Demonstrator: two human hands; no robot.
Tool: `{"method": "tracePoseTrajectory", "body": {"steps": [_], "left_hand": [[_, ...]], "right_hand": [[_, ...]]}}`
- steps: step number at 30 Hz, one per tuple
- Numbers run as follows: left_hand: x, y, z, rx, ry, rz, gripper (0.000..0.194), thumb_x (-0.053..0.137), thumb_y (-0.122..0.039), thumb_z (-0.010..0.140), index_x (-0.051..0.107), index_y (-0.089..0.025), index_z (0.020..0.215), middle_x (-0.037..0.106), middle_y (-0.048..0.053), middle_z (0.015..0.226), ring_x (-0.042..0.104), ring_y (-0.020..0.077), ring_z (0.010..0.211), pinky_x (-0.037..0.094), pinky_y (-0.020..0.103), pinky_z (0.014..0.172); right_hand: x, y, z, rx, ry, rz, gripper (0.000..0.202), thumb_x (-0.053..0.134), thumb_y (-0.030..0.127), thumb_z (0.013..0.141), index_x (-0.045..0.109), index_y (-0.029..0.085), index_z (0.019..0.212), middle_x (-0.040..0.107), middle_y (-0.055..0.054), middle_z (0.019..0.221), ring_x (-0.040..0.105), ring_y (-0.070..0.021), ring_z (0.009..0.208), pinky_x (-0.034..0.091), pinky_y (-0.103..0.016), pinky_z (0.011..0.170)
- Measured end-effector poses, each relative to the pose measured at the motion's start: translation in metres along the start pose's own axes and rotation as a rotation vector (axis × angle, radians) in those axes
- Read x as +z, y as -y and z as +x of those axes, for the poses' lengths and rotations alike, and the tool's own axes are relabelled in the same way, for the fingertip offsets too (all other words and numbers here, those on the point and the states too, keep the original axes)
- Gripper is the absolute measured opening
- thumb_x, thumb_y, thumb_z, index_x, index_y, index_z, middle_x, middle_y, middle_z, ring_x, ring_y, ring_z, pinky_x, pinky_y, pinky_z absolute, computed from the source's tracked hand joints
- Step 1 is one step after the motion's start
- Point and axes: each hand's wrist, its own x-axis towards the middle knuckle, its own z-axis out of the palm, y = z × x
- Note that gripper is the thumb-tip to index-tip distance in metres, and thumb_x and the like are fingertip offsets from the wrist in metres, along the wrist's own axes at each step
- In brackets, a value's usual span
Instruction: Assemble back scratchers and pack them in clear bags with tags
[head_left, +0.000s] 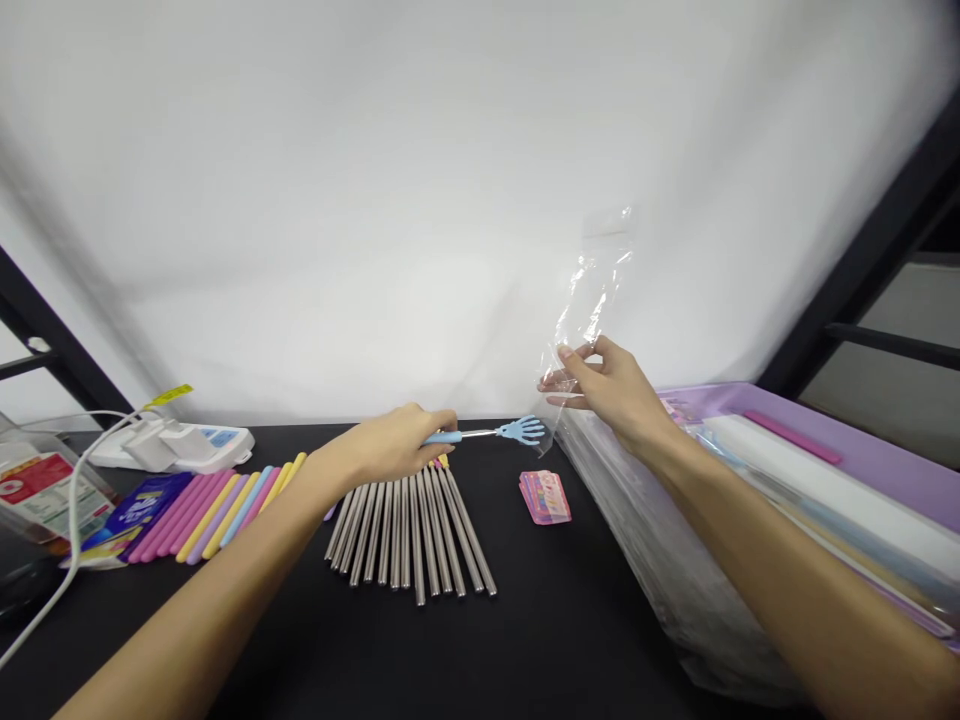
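Observation:
My left hand (405,440) is closed round the handle of a blue back scratcher (520,430), whose hand-shaped head points right. My right hand (600,385) pinches a clear plastic bag (592,290) that stands up above the fingers. The scratcher's head lies beside the lower end of the bag; whether it is inside is unclear. Below my left hand, several metal rods (412,530) lie side by side on the black table (525,630). A small stack of pink cards (545,497) rests right of the rods.
Several coloured handles (217,510) lie at the left by a purple packet (142,510), a white power strip (172,446) and a labelled container (56,495). On the right are a pile of clear bags (645,540) and a lilac tray (885,470) with packed items.

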Motion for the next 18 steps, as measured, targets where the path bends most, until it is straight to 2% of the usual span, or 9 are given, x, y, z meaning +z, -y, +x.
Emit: {"method": "tracePoseTrajectory", "body": {"steps": [3, 7, 18], "left_hand": [[0.002, 0.0, 0.0, -0.031, -0.005, 0.033, 0.036, 0.035, -0.045, 0.096, 0.057, -0.023, 0.114, 0.063, 0.009, 0.089, 0.058, 0.0212, 0.075, 0.041, 0.029, 0.063], [0.001, -0.003, 0.0, -0.002, -0.002, 0.041, 0.035, 0.036, -0.044, 0.095, 0.058, -0.023, 0.111, 0.063, 0.008, 0.088, 0.058, 0.0211, 0.075, 0.041, 0.028, 0.063], [0.004, -0.017, 0.001, -0.123, 0.039, 0.108, 0.03, 0.028, -0.04, 0.096, 0.047, -0.022, 0.11, 0.061, 0.007, 0.082, 0.056, 0.0179, 0.055, 0.036, 0.028, 0.053]], "right_hand": [[-0.001, -0.001, 0.002, -0.019, -0.021, 0.026, 0.024, 0.061, 0.036, 0.089, 0.044, 0.022, 0.08, 0.07, -0.003, 0.067, 0.072, -0.0208, 0.074, 0.062, -0.039, 0.067], [0.0, -0.002, 0.002, -0.046, -0.026, 0.08, 0.025, 0.062, 0.034, 0.088, 0.043, 0.022, 0.079, 0.069, -0.002, 0.066, 0.072, -0.0206, 0.073, 0.062, -0.04, 0.067], [0.001, -0.003, 0.002, -0.046, -0.054, 0.086, 0.024, 0.06, 0.034, 0.09, 0.043, 0.022, 0.078, 0.069, -0.002, 0.063, 0.072, -0.0207, 0.074, 0.063, -0.039, 0.069]]}}
